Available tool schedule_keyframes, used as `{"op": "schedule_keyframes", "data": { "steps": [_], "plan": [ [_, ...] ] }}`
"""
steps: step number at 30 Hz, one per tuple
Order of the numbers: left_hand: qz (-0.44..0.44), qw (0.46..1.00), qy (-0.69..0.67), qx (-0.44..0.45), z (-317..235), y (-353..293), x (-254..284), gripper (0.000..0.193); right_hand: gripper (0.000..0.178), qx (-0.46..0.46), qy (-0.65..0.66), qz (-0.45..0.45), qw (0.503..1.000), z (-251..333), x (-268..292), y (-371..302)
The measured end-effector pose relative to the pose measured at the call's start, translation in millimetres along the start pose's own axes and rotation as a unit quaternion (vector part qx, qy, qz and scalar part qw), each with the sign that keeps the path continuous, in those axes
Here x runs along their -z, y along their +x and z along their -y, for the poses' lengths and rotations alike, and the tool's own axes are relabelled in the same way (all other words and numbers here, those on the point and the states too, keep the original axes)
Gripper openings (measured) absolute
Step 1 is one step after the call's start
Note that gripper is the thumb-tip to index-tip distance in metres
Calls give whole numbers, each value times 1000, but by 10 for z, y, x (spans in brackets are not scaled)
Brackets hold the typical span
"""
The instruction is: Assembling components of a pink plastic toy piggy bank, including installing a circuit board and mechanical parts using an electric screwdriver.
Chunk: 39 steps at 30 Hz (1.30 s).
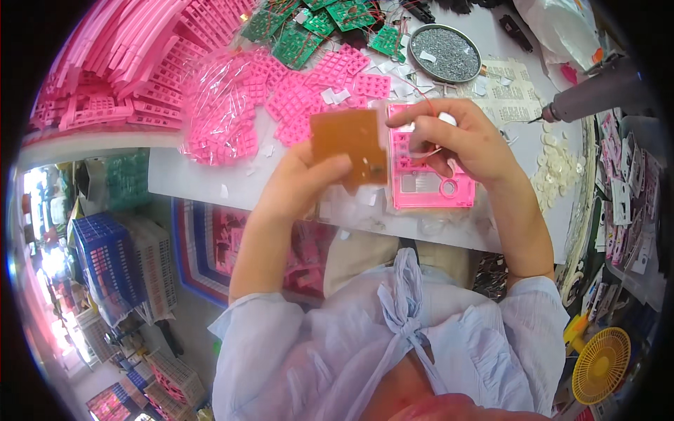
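Note:
In my left hand (305,175) is a brown circuit board (349,144), gripped at its left edge with the thumb across its face. The board is held up over the table, just left of a pink plastic housing (434,193) with a round hole and square openings. My right hand (456,137) hovers over that housing, fingers curled, its index fingertip near the board's right edge. A small white piece (446,119) and a thin pale wire show among its fingers. What the fingertips pinch is too small to make out.
Pink keypads (298,98), some in a clear bag (219,105), lie left, with stacked pink parts (140,56) beyond. Green circuit boards (298,45) and a round dish of grey bits (446,52) sit behind. A screwdriver-like tool (583,95) hangs right, above white discs (559,168).

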<state>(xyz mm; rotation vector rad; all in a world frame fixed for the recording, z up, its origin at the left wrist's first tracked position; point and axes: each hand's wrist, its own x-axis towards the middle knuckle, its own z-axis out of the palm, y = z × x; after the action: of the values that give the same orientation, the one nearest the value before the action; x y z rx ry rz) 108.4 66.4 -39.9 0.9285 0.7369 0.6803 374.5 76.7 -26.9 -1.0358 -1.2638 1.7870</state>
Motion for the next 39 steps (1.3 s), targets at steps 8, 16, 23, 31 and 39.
{"op": "schedule_keyframes", "data": {
  "steps": [8, 16, 23, 31, 39],
  "plan": [
    [-88, 984, -152, -31, 436, 69, -4, 29, 22, -14, 159, -15, 987, -564, 54, -340],
    [-119, 964, 213, -109, 423, 16, -238, 70, 13, 19, 149, -11, 989, -546, -111, -204],
    [-254, 881, 296, -268, 480, -186, -371, 82, 15, 294, 6, -123, 948, -751, -108, -323],
    [-128, 951, 222, -174, 448, -129, -392, 14, 19, 290, -111, -66, 948, -526, -93, -344],
    [-60, 987, -109, -99, 670, -60, -103, 42, 15, 157, -142, -105, 972, -527, 173, -431]
  ]
}}
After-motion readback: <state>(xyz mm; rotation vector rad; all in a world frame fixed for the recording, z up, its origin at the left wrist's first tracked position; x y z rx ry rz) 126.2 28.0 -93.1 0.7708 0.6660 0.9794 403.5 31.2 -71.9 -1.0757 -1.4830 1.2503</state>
